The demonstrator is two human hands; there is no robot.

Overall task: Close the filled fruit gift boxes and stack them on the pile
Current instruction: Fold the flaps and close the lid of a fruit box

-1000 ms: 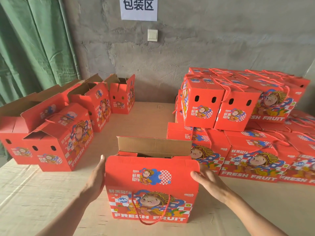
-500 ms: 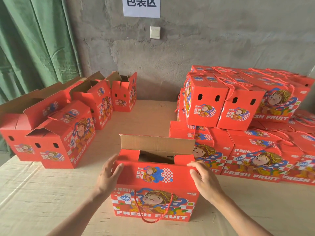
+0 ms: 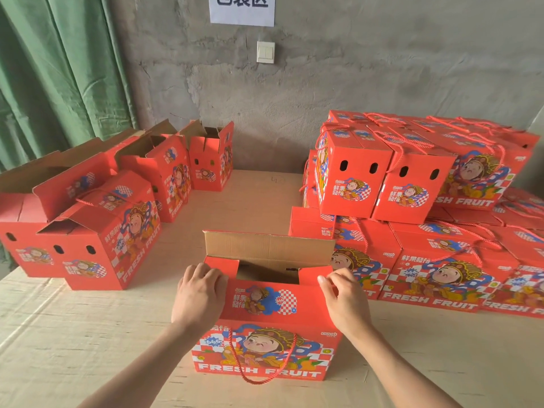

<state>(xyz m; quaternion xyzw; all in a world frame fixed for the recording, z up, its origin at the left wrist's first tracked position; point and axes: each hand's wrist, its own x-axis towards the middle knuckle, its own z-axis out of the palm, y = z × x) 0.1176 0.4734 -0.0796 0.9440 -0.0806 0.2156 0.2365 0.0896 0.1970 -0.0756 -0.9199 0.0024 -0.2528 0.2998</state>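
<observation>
**Flaps open, stacking yet to come**

Left hand (image 3: 200,293) and right hand (image 3: 344,298) each grip a top corner of the front flap on the gift box (image 3: 265,343) by the bench's (image 3: 88,334) near edge. Its rear flap stands upright. The pile (image 3: 412,187) fills the right edge, and open boxes (image 3: 103,231) wait along the left.

Matt red printed cardboard box (image 3: 266,304), raw brown corrugated flap (image 3: 269,250), grainy wooden table (image 3: 73,334), rough cement wall (image 3: 382,69)
</observation>
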